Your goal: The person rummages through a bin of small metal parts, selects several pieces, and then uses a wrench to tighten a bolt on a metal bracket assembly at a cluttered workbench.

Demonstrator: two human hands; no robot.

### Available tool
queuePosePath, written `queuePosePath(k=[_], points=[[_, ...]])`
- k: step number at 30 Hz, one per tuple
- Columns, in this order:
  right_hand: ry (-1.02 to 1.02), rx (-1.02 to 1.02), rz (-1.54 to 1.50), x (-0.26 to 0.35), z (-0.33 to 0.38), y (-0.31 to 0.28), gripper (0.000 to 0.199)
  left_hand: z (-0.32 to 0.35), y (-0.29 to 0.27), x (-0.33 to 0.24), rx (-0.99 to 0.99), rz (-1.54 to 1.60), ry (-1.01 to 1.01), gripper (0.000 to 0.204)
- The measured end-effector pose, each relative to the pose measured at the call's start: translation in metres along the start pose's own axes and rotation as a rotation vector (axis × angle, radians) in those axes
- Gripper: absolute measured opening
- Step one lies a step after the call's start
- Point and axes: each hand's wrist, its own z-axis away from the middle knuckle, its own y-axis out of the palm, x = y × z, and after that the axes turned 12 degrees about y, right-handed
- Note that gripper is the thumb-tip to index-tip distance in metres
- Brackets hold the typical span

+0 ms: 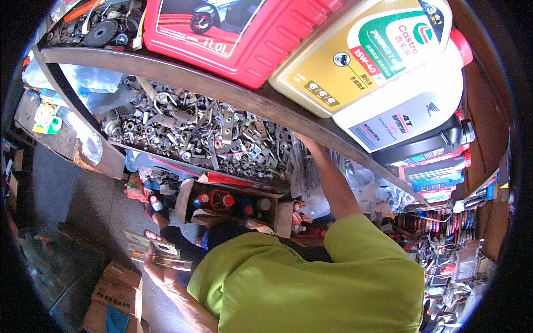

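Note:
Low at the left, my left hand (157,271) is closed round flat, narrow packets (161,260) that look clear-wrapped, with pale and brownish strips in them. My right arm (332,180) reaches up and forward to the lower shelf. Its hand goes behind the edge of the upper shelf board (233,83), so the fingers are hidden. Beside that wrist lies a wide heap of small metal parts (205,130), with brackets, bolts and bushings among them. Clear plastic bags (355,180) sit just right of the arm.
Above stand a red oil jug (250,61), a gold oil bottle (327,72) and a white one (400,116). Under the heap is an open cardboard box (186,202) of bottles. Stacked cartons (114,288) stand on the floor at lower left. Packaged goods (449,272) crowd the right.

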Motion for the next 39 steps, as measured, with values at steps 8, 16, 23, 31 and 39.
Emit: queuePosePath(k=[8, 16, 23, 31, 39], points=[[-0.102, 0.062, 0.027, 0.038, -0.005, 0.01, 0.037, 0.005, -0.005, 0.0, -0.003, -0.055, 0.012, 0.041], [-0.136, 0.138, -0.263, 0.03, -0.003, -0.005, 0.032, 0.01, 0.0, 0.003, -0.03, -0.04, 0.064, 0.039], [-0.255, 0.413, -0.804, 0.035, 0.036, -0.045, 0.027, 0.004, 0.007, 0.009, 0.029, -0.033, 0.014, 0.043], [-0.559, 0.628, -1.043, 0.083, 0.129, -0.072, 0.027, 0.011, 0.079, 0.062, 0.141, -0.29, -0.067, 0.041], [-1.04, 1.084, -0.788, 0.129, 0.168, -0.099, 0.044, 0.032, 0.149, 0.11, 0.18, -0.46, -0.088, 0.037]])
